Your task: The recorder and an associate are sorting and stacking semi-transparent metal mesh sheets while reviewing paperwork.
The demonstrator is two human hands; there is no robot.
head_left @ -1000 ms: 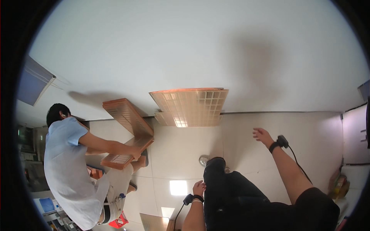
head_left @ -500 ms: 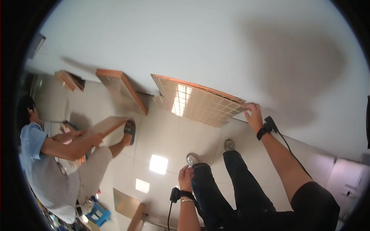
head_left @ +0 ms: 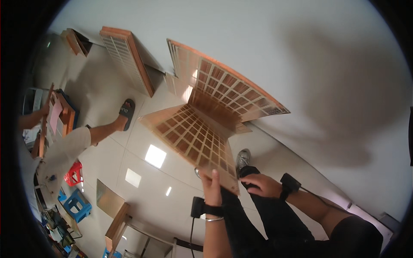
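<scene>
A thin brown rectangular panel with a pale grid [head_left: 189, 135] hangs tilted in front of my legs. At its near edge, my left hand [head_left: 212, 187] is closed, the thumb on the upper face and the fingers mostly hidden beneath. My right hand [head_left: 263, 185] is beside the panel's near right corner, fingers stretched toward it; I cannot tell whether they touch. Beyond, a stack of similar panels with orange edges [head_left: 232, 84] leans against the wall, its front face glossy and gridded. Each wrist wears a black strap with a small device and cable.
Another orange-edged stack [head_left: 124, 60] leans on the wall farther left. A co-worker's leg [head_left: 107, 129] and hand are at the left, beside a pile of boards [head_left: 64, 114]. Blue [head_left: 77, 205] and red stools [head_left: 74, 173] stand lower left, near a board on a frame [head_left: 116, 225].
The gridded panel has come away from the leaning stack toward me. My left hand has closed on its near edge; my right hand has left the stack's corner and moved down. My view has shifted.
</scene>
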